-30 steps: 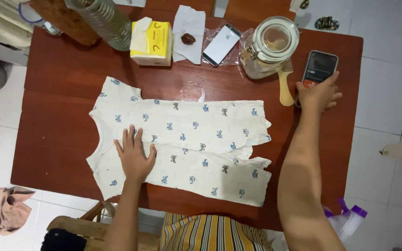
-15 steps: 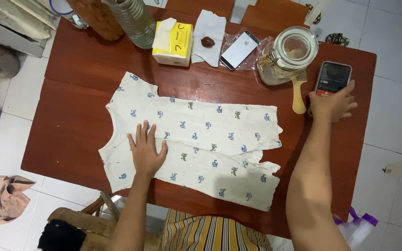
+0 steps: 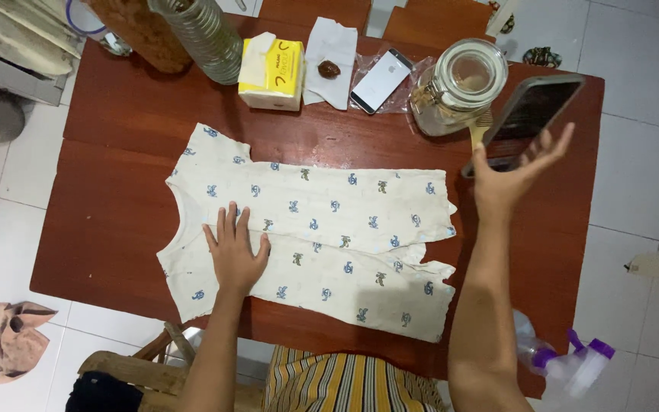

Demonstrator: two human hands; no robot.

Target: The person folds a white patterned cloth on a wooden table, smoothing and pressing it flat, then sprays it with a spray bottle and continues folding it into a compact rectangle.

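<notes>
A cream baby romper with small blue prints (image 3: 322,229) lies spread flat on the dark red wooden table (image 3: 116,191). My left hand (image 3: 236,252) rests palm down on its left part, fingers spread. My right hand (image 3: 512,172) is raised above the table's right side and holds a dark smartphone (image 3: 532,114) tilted up, its screen dark.
Along the table's far edge stand a yellow tissue box (image 3: 272,72), a white napkin with a brown lump (image 3: 329,53), a second phone (image 3: 380,71), a glass jar (image 3: 459,88) and a plastic bottle (image 3: 200,34). A spray bottle (image 3: 566,358) stands at lower right.
My right hand has picked the dark phone up off the table's right side and lifted it towards me. My left hand stays flat on the romper.
</notes>
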